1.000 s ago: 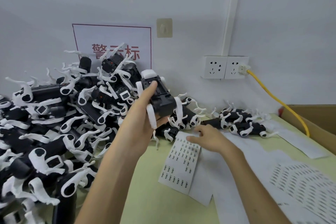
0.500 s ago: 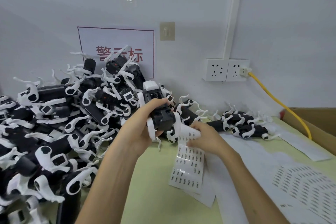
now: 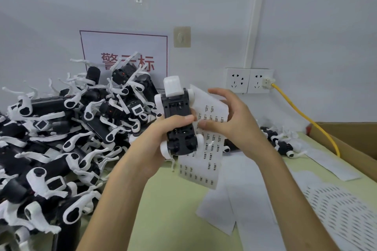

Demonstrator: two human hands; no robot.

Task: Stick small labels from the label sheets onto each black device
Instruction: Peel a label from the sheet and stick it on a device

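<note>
My left hand (image 3: 155,138) grips a black device (image 3: 179,120) with white parts, held upright above the table, its open underside facing me. My right hand (image 3: 230,120) holds a white label sheet (image 3: 206,161) right beside the device; the thumb and fingers pinch its upper part and the rest hangs down over the table. The sheet carries rows of small printed labels. A big pile of black devices (image 3: 61,132) with white straps fills the left of the table.
A few more devices (image 3: 281,142) lie at the back right by the wall. Used white backing sheets (image 3: 336,210) cover the green table (image 3: 169,220) on the right. A cardboard box (image 3: 350,138) stands at the far right, a yellow cable (image 3: 310,120) runs from the wall socket.
My right hand has lifted the label sheet off the table up beside the device. My left hand has turned the device more upright and raised it towards me.
</note>
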